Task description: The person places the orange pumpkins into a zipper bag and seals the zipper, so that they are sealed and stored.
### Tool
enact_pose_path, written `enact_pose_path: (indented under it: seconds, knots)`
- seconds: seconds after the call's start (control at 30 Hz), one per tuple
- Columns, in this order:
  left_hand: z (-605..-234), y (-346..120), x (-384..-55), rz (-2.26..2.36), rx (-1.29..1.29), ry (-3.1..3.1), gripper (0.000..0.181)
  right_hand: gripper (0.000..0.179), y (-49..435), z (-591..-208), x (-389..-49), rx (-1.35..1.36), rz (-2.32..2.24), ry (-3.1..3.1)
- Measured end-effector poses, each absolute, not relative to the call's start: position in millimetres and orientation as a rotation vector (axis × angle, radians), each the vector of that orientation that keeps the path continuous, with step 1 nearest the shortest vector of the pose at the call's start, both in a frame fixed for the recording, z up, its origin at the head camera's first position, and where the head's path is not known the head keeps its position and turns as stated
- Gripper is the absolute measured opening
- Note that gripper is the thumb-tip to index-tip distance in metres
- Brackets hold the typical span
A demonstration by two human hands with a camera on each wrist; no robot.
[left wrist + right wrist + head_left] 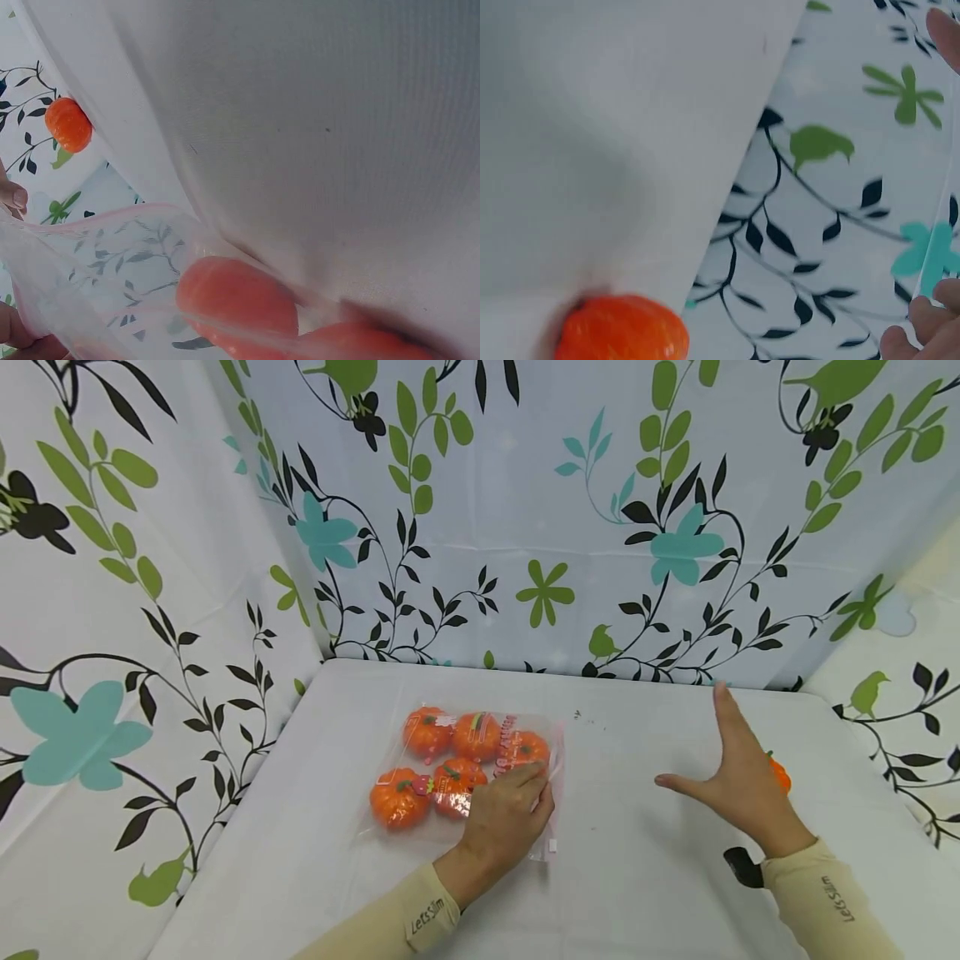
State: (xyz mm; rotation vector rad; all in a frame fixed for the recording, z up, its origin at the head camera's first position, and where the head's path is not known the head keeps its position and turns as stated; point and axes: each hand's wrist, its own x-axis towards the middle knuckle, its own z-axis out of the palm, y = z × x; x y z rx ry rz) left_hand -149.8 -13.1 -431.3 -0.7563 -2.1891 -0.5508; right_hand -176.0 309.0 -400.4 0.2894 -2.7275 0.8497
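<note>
A clear zip bag (382,839) with pink print lies on the table, several orange toy pumpkins (401,799) inside it. My left hand (504,814) grips the bag near its right, mouth-side edge. In the left wrist view, the bag's pink-edged film (150,208) stands raised between the thumb and fingers (15,196). To the right, my right hand (738,777) is held above the table, thumb and fingers spread wide, holding nothing. A loose toy pumpkin (780,774) lies beyond that hand, partly hidden by it; the right wrist view shows the pumpkin (622,330) at the bottom.
The white-covered table (615,860) has small dark specks (588,718) near its middle back. Patterned cloth (480,527) with leaves, flowers and birds hangs behind and at both sides. A black strap piece (742,867) shows at the right wrist.
</note>
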Motion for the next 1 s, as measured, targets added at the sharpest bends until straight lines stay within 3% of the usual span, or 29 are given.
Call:
enact_pose_path:
  seconds: [0.23, 0.53, 0.8, 1.0]
  knots:
    - [-433.4, -11.4, -148.8, -0.535, -0.748, -2.195, 0.005, 0.147, 354.2, -397.4, -182.5, 0.008, 0.930, -2.860]
    - [-432.7, -10.7, -148.7, -0.513, -0.759, -2.192, 0.005, 0.133, 401.0, -429.6, -180.1, -0.248, 1.002, -3.037]
    - [-430.0, -9.9, -147.3, -0.473, -0.759, -2.193, 0.004, 0.130, 409.8, -447.6, -174.3, -0.431, 0.993, -3.059]
    - [-429.8, -8.7, -146.5, -0.449, -0.764, -2.207, 0.005, 0.117, 405.4, -452.1, -172.6, -0.547, 0.936, -3.006]
